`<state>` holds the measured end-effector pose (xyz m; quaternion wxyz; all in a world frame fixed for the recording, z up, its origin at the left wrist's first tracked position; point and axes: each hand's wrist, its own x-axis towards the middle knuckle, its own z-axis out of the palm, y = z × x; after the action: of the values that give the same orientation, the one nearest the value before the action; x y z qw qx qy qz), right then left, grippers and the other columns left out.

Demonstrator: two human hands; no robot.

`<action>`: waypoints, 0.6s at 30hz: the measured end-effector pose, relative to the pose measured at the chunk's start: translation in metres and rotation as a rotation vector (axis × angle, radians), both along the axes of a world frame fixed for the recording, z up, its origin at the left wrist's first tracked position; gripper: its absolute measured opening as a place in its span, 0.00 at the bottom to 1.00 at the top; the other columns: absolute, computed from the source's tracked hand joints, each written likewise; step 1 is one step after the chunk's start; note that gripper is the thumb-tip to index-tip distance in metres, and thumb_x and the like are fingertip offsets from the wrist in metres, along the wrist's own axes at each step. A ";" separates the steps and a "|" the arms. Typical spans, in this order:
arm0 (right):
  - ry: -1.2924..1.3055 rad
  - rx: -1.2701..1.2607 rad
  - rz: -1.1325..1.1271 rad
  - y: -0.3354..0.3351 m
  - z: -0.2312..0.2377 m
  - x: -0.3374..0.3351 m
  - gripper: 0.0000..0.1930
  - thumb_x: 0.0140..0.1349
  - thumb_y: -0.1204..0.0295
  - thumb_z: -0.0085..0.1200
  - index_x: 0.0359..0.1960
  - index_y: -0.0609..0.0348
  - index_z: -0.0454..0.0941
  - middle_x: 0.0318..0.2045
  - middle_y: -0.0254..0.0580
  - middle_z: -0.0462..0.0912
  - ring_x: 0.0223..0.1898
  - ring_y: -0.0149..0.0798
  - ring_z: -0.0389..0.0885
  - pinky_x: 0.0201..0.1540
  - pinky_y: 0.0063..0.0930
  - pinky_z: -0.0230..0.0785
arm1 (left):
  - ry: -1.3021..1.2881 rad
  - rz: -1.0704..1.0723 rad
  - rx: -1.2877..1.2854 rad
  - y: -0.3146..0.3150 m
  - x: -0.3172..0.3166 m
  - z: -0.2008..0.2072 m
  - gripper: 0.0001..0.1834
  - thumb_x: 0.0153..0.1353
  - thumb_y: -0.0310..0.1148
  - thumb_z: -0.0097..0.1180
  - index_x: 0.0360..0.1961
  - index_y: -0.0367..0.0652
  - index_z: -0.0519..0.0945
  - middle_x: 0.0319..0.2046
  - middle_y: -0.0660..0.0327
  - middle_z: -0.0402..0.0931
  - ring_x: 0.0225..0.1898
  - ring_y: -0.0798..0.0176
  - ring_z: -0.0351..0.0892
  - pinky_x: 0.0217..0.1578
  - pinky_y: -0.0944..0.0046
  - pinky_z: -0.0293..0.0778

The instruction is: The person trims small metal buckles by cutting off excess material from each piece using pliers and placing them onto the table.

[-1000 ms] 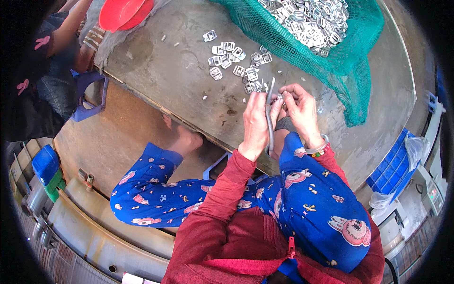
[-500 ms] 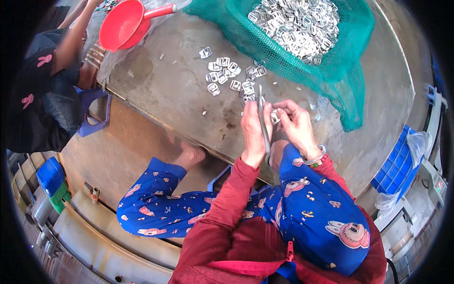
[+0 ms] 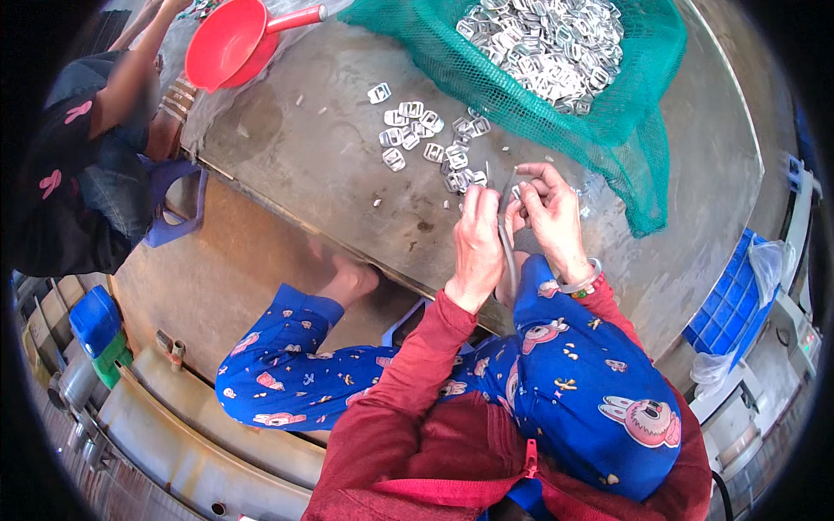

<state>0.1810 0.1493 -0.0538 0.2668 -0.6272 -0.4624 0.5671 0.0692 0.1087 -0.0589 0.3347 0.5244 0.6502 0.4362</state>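
Observation:
My left hand [image 3: 479, 243] is closed around a long, thin grey metal tool, like a flat file [image 3: 507, 239], which stands steeply between my hands. Pinched in the fingers of my right hand [image 3: 556, 219] is a small silver metal buckle [image 3: 517, 192], close beside the tool and partly hidden by fingers. Just beyond my left hand lies a loose group of similar buckles [image 3: 417, 123] on the grey tabletop [image 3: 347, 182]. Farther back, a heap of buckles [image 3: 556, 52] fills a green mesh net [image 3: 621, 143].
A red pan-shaped scoop [image 3: 228, 45] lies at the far left, near another person's arm [image 3: 122, 91]. A blue crate [image 3: 730, 291] with plastic bags stands at the right. My bent legs [image 3: 565, 347] are under and beside the table edge.
My left hand has shifted slightly right and turned, and the tool now leans right at its upper end. My right hand has risen a little with the buckle.

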 end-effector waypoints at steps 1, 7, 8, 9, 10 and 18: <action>0.010 -0.019 0.005 -0.001 -0.001 -0.001 0.10 0.62 0.75 0.46 0.43 0.63 0.74 0.23 0.36 0.80 0.23 0.23 0.74 0.26 0.20 0.65 | -0.010 0.011 -0.044 0.002 -0.003 -0.003 0.06 0.56 0.26 0.56 0.31 0.36 0.71 0.29 0.51 0.69 0.29 0.47 0.75 0.24 0.53 0.69; -0.008 -0.035 0.052 0.000 0.001 0.002 0.09 0.63 0.74 0.46 0.40 0.64 0.76 0.24 0.37 0.81 0.24 0.23 0.74 0.26 0.20 0.66 | -0.007 0.046 -0.098 0.005 -0.003 -0.006 0.07 0.59 0.28 0.54 0.31 0.34 0.71 0.28 0.50 0.71 0.27 0.47 0.74 0.28 0.53 0.69; 0.017 -0.072 0.018 -0.001 0.002 0.003 0.09 0.63 0.74 0.46 0.40 0.64 0.76 0.25 0.37 0.81 0.24 0.23 0.75 0.26 0.20 0.66 | 0.020 0.036 -0.084 0.003 -0.002 -0.004 0.07 0.59 0.27 0.54 0.31 0.34 0.71 0.28 0.50 0.71 0.28 0.48 0.74 0.29 0.54 0.69; 0.028 -0.028 0.013 -0.001 0.001 0.002 0.09 0.62 0.74 0.46 0.40 0.64 0.76 0.26 0.37 0.81 0.25 0.24 0.75 0.27 0.21 0.68 | 0.046 0.026 -0.069 0.002 -0.001 -0.004 0.07 0.59 0.27 0.54 0.31 0.34 0.71 0.29 0.49 0.71 0.29 0.48 0.74 0.30 0.54 0.69; 0.029 -0.029 0.013 -0.001 0.000 0.002 0.09 0.62 0.74 0.46 0.40 0.64 0.76 0.26 0.37 0.81 0.25 0.24 0.75 0.27 0.21 0.68 | 0.047 0.026 -0.071 0.002 -0.003 -0.006 0.07 0.59 0.27 0.54 0.31 0.34 0.71 0.29 0.49 0.71 0.29 0.48 0.74 0.30 0.54 0.69; 0.001 0.061 0.015 -0.004 -0.005 0.003 0.09 0.62 0.75 0.46 0.43 0.63 0.75 0.26 0.38 0.81 0.24 0.24 0.75 0.26 0.20 0.67 | -0.173 0.080 -0.111 0.003 0.002 0.004 0.07 0.58 0.27 0.57 0.36 0.35 0.77 0.29 0.52 0.74 0.32 0.55 0.77 0.32 0.59 0.71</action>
<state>0.1840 0.1452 -0.0584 0.2821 -0.6149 -0.4840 0.5550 0.0710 0.1116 -0.0551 0.4002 0.4391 0.6626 0.4561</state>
